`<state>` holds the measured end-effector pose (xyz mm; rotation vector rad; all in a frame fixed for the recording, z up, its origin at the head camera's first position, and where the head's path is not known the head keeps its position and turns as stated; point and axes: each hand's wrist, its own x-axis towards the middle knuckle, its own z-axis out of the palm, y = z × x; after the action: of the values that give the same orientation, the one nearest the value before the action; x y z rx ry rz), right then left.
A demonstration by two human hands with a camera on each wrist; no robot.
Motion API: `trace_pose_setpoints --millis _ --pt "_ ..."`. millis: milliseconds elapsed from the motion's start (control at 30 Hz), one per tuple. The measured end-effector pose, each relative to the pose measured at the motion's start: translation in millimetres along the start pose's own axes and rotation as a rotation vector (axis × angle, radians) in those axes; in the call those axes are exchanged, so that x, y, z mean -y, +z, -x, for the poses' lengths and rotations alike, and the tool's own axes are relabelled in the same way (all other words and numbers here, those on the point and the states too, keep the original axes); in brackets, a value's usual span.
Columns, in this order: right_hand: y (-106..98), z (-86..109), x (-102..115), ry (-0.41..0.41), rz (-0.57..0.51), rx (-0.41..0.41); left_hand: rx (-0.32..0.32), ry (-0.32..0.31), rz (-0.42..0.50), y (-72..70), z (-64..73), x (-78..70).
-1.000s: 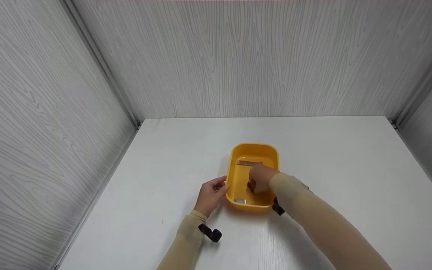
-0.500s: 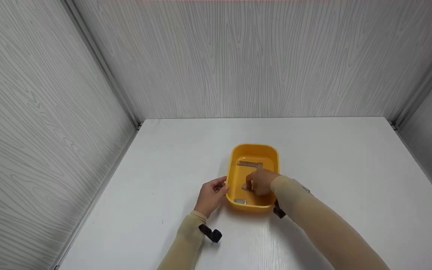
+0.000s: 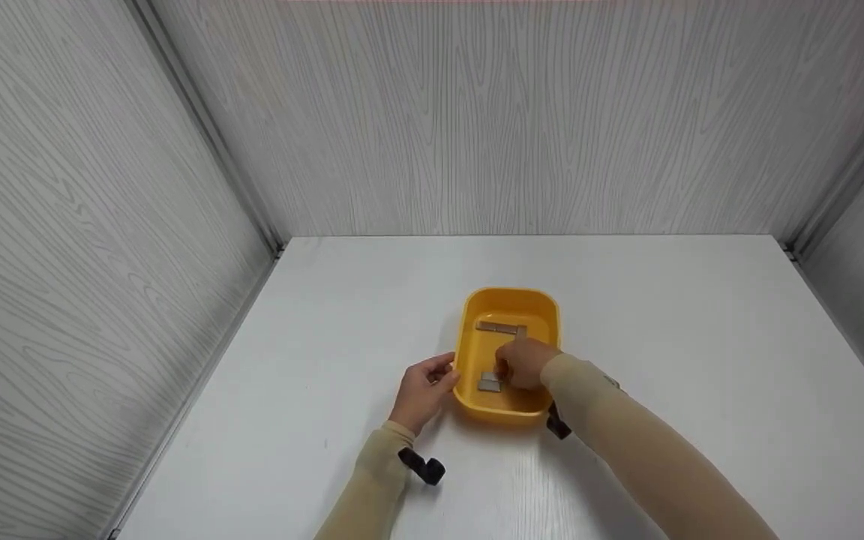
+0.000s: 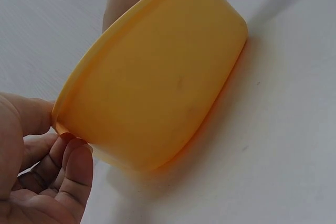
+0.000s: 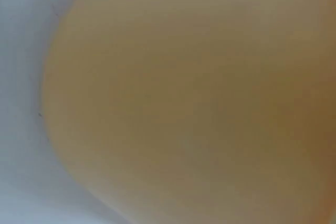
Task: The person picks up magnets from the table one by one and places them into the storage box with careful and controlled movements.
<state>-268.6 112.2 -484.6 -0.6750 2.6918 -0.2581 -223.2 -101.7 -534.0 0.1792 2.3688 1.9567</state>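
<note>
A yellow plastic bin (image 3: pixel 469 315) stands on the white table. At its left rim my left hand (image 3: pixel 421 390) pinches the edge, also seen in the left wrist view, where thumb and fingers (image 4: pixel 79 174) meet the rim. My right hand (image 3: pixel 526 364) reaches down inside the bin, fingers curled at the right end of a small flat grey block (image 3: pixel 489 376); the fingertips are partly hidden. A second grey block (image 3: pixel 489 386) lies right along its near side. Farther back in the bin, brownish flat blocks (image 3: pixel 496 328) form a row, with another block (image 3: pixel 521 331) set crosswise at its right end.
White table surface (image 3: pixel 357 300) surrounds the bin. Grey wood-grained panels (image 3: pixel 432 120) rise behind and at both sides. Black wrist mounts (image 3: pixel 422 466) sit on both sleeves. The bin's blurred yellow side (image 5: pixel 184 103) fills most of the right wrist view.
The block at my right fingers, brown and raised earlier, now lies flat with its grey face up. The near grey block has moved away from me, up beside it. The left hand stays put.
</note>
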Motion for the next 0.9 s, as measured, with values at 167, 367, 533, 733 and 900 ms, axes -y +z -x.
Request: trace_pose_setpoints --millis 167,367,533,733,900 --pt "1.9 0.3 -3.4 -0.055 0.000 -0.042 0.007 0.035 0.013 0.2 -0.1 1.3" --pt "1.5 -0.4 -2.3 -0.025 -0.017 -0.055 0.001 0.003 0.014 0.4 -0.5 1.1" --pt "-1.2 0.1 -1.6 0.044 -0.032 -0.056 0.005 0.001 -0.015 0.4 -1.1 -0.1" --pt "-23.5 24.0 -10.5 0.001 -0.123 -0.149 0.006 -0.004 -0.042 -4.8 -1.7 -1.6" --pt "-47.4 60.5 -34.9 -0.054 -0.159 -0.310 -0.008 0.037 -0.116 -18.8 -1.2 -8.5"
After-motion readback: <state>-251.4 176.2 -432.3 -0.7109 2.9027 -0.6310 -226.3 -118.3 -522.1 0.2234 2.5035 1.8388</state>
